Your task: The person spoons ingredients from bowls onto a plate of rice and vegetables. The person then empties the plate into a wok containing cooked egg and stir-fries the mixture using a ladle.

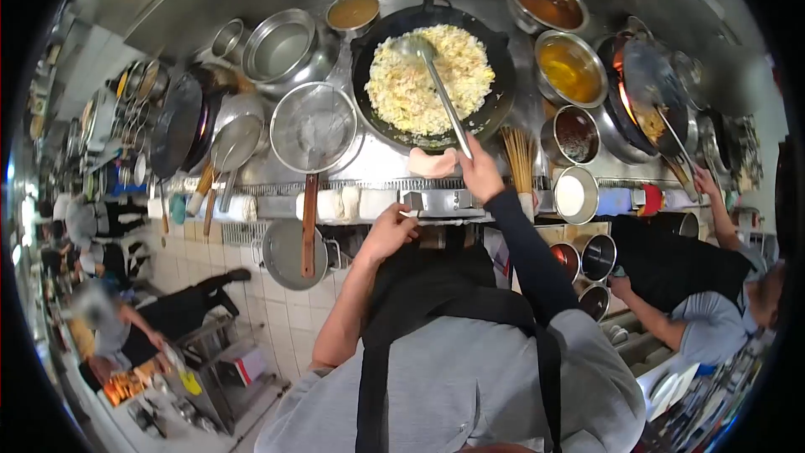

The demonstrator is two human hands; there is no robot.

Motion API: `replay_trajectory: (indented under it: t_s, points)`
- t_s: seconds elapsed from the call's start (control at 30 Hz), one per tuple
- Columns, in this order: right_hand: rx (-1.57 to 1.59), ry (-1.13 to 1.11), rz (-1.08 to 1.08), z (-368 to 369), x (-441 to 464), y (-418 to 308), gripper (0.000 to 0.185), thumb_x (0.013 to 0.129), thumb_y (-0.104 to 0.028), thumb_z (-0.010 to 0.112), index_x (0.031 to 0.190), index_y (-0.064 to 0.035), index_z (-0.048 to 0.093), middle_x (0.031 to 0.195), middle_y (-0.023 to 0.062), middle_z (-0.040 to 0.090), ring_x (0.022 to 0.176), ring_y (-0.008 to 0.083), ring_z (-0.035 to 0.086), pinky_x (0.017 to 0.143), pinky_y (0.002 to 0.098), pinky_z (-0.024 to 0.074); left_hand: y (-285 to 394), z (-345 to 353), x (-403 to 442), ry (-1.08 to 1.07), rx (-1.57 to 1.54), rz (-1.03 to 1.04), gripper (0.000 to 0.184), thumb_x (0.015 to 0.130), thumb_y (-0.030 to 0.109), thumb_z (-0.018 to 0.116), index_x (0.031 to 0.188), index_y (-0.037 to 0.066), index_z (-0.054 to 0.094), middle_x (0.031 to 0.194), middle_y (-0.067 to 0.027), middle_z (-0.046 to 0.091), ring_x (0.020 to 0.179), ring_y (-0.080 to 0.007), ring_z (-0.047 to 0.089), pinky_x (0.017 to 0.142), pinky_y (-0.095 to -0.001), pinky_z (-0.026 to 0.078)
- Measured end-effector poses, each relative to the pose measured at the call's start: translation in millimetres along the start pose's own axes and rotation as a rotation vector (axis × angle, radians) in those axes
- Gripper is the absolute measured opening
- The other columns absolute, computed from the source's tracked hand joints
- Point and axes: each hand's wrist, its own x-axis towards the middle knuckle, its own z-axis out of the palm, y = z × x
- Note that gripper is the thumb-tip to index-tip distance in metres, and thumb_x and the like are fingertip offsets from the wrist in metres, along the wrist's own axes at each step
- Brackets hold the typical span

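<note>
A black wok point(503, 101) at the top centre holds a wide heap of fried rice point(449, 46) with yellow bits. My right hand point(481, 169) is closed round the handle of a metal ladle point(444, 101), whose bowl rests on the upper left of the rice. Beside that hand, a pinkish folded cloth point(432, 163) lies on the wok's near rim. My left hand point(391, 231) is at the counter's front edge, fingers curled near a small metal block point(412, 201); whether it touches the block I cannot tell.
Left of the wok lie a wooden-handled strainer point(314, 127) and a metal pot point(279, 46). To its right are a bowl of yellow liquid point(571, 70), a bamboo brush point(519, 159) and several pots. A co-worker point(713, 319) works at a flaming wok point(654, 92) on the right.
</note>
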Motion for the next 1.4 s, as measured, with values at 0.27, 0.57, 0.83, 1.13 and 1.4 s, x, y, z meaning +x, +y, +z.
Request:
replay_trajectory:
  t_s: [0.27, 0.57, 0.83, 1.13, 1.4]
  points:
    - [0.045, -0.337, 0.075, -21.7, 11.1, -27.6, 0.051, 0.105, -0.023, 0.054, 0.15, -0.0013, 0.045, 0.103, 0.0369, 0.067, 0.1, 0.0534, 0.065, 0.086, 0.0528, 0.0523, 15.0, 34.7, -9.8, 0.185, 0.013, -0.049, 0.041, 0.101, 0.012, 0.063, 0.134, -0.009, 0.051, 0.107, -0.0187, 0.07, 0.091, -0.0219, 0.073, 0.076, -0.0315, 0.06]
    - [-0.197, -0.414, 0.104, -183.9, -123.0, 58.0, 0.063, 0.099, -0.014, 0.063, 0.158, -0.0218, 0.044, 0.107, 0.0265, 0.072, 0.092, 0.0465, 0.07, 0.081, 0.0529, 0.0553, 48.0, 29.2, 32.3, 0.458, 0.25, 0.219, 0.028, 0.1, 0.011, 0.062, 0.122, -0.008, 0.06, 0.103, -0.0168, 0.07, 0.091, -0.0222, 0.072, 0.074, -0.0345, 0.058]
    - [-0.418, -0.188, 0.113, -160.8, -34.4, 59.1, 0.063, 0.094, -0.015, 0.059, 0.156, -0.0159, 0.046, 0.09, 0.0256, 0.07, 0.077, 0.0454, 0.068, 0.07, 0.0553, 0.0532, 105.6, 47.8, 77.8, 0.398, 0.953, 0.742, 0.028, 0.104, 0.022, 0.057, 0.113, -0.002, 0.068, 0.113, -0.0226, 0.07, 0.106, -0.0442, 0.064, 0.1, -0.0472, 0.049]
    - [0.203, -0.32, 0.107, -130.2, -99.2, -77.1, 0.051, 0.106, -0.014, 0.054, 0.156, -0.0093, 0.045, 0.087, 0.0089, 0.062, 0.072, 0.0256, 0.064, 0.071, 0.0346, 0.055, 86.8, 54.3, 82.2, 0.232, 0.932, 0.631, 0.034, 0.107, 0.03, 0.051, 0.1, 0.001, 0.068, 0.094, -0.0196, 0.07, 0.097, -0.0421, 0.063, 0.096, -0.0471, 0.048]
    - [0.467, -0.683, 0.811, -190.5, -75.5, -88.8, 0.045, 0.108, -0.022, 0.057, 0.151, -0.0091, 0.049, 0.068, -0.0023, 0.049, 0.043, 0.0081, 0.048, 0.037, 0.0257, 0.0418, 70.1, 71.1, 52.5, 0.277, 0.883, 0.658, 0.031, 0.105, 0.028, 0.058, 0.095, 0.0, 0.066, 0.086, -0.0274, 0.067, 0.086, -0.0481, 0.063, 0.08, -0.0577, 0.052]
